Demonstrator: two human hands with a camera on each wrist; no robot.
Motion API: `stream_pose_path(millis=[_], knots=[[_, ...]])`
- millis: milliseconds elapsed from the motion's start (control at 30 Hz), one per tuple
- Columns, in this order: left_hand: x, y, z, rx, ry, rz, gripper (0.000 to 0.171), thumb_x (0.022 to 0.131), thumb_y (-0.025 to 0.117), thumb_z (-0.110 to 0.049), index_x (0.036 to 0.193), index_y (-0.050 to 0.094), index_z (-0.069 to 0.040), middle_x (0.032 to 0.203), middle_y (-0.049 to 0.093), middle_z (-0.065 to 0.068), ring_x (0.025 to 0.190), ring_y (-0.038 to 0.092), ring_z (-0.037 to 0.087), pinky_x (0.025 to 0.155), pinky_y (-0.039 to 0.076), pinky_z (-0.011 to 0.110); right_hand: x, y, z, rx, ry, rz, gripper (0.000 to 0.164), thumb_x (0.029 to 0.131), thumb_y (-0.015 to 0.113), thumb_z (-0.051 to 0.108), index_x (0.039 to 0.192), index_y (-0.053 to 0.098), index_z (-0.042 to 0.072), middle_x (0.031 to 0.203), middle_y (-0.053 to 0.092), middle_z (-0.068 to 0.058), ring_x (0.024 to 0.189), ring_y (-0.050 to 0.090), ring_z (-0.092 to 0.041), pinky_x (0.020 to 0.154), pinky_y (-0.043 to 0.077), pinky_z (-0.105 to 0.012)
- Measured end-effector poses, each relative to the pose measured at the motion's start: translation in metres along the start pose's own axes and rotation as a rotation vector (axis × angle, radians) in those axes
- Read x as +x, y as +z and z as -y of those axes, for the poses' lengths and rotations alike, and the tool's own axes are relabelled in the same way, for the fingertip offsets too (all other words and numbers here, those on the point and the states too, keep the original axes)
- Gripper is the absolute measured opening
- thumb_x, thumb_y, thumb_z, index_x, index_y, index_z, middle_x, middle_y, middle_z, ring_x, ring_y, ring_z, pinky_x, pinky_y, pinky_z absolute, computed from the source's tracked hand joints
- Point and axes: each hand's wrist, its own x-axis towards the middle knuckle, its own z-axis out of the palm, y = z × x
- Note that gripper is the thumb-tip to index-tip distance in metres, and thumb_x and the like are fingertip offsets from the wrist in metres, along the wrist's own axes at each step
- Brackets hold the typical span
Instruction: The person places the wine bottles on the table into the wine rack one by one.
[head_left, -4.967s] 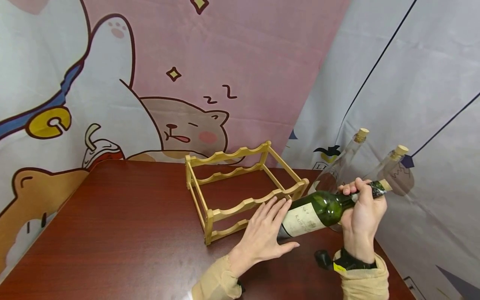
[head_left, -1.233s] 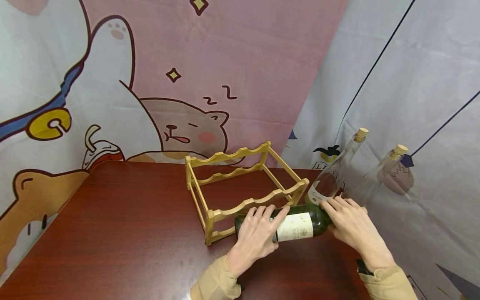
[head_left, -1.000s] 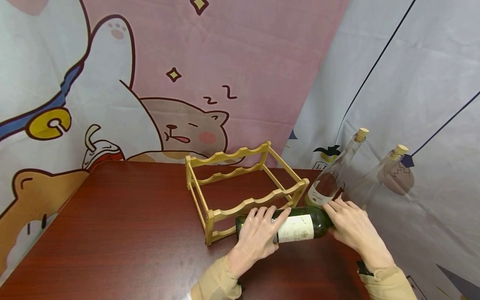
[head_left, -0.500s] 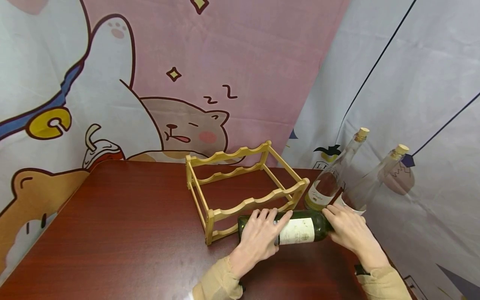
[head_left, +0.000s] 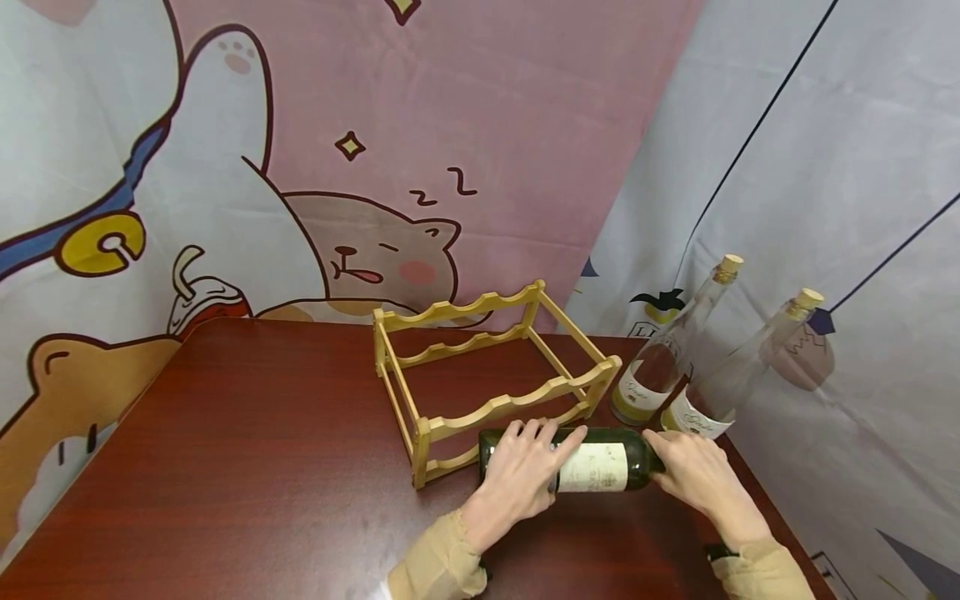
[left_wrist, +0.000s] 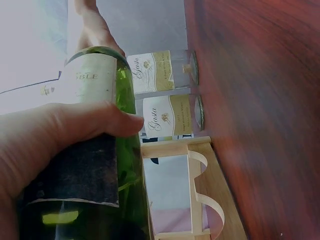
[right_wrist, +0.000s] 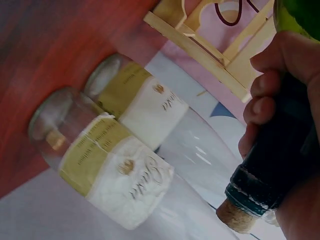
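Observation:
A green glass wine bottle (head_left: pixel 600 467) with a cream label lies sideways, roughly level, in front of the wooden wine rack (head_left: pixel 498 406). My left hand (head_left: pixel 519 468) grips its body near the base, fingers over the top; in the left wrist view the thumb (left_wrist: pixel 115 120) crosses the bottle's side. My right hand (head_left: pixel 693 468) holds the neck, its fingers curled round the dark foil in the right wrist view. A cork (right_wrist: pixel 237 217) sticks out of the mouth there. Whether the bottle touches the rack or table cannot be told.
Two clear corked bottles with Gasta labels stand upright right of the rack, one farther back (head_left: pixel 637 392), the other nearer (head_left: pixel 693 417), close to my right hand. The red-brown table (head_left: pixel 247 467) meets a cartoon-printed cloth (head_left: pixel 525 125) behind and at the right.
Five seconds ago the wine bottle slanted up to the right; now it lies level, lower and farther left. My right hand has turned over the neck. Lately both hands drifted slightly nearer me.

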Motion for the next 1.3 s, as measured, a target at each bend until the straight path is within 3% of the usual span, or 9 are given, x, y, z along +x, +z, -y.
stream_pose_path(millis=[433,667,900,1133,1300], knots=[[0.000,0.008,-0.002,0.022,0.033,0.038,0.101,0.049,0.081,-0.067,0.135,0.041,-0.034,0.113,0.063,-0.005,0.105,0.061,0.014,0.079,0.050,0.027,-0.010,0.019,-0.001,0.039,-0.015,-0.038,0.038,0.047,0.076,0.009,0.075,0.053,0.019,0.057,0.045,0.014,0.049,0.035,-0.002,0.044,0.027,-0.025],[0.000,0.010,0.001,0.015,0.049,-0.004,0.101,0.050,0.078,-0.071,0.137,0.042,-0.033,0.115,0.060,-0.007,0.105,0.058,0.013,0.082,0.049,0.029,-0.010,0.024,-0.004,0.058,-0.016,-0.049,0.037,0.047,0.076,0.009,0.074,0.052,0.019,0.056,0.043,0.015,0.050,0.032,-0.001,0.045,0.025,-0.023],[0.002,0.005,0.008,-0.071,0.007,-0.064,0.080,0.067,0.062,-0.075,0.134,0.049,-0.034,0.123,0.060,-0.007,0.112,0.057,0.015,0.089,0.049,0.034,-0.013,0.025,-0.010,0.080,0.038,-0.023,0.036,0.050,0.074,0.006,0.074,0.052,0.021,0.055,0.036,0.016,0.050,0.027,0.000,0.046,0.024,-0.022],[0.005,0.007,0.017,-0.153,-0.096,-0.113,0.055,0.085,0.055,-0.060,0.130,0.056,-0.029,0.127,0.060,-0.003,0.120,0.055,0.019,0.093,0.048,0.035,-0.020,0.024,-0.019,0.110,0.101,0.057,0.033,0.054,0.075,0.008,0.077,0.055,0.020,0.056,0.039,0.015,0.051,0.030,-0.002,0.047,0.026,-0.024],[0.004,0.008,0.025,-0.131,-0.133,-0.143,0.044,0.088,0.058,-0.046,0.128,0.058,-0.027,0.125,0.061,-0.003,0.120,0.055,0.018,0.095,0.047,0.034,-0.029,0.029,-0.026,0.133,0.139,0.075,0.033,0.056,0.077,0.010,0.077,0.055,0.022,0.057,0.041,0.015,0.052,0.033,-0.002,0.048,0.028,-0.026]])
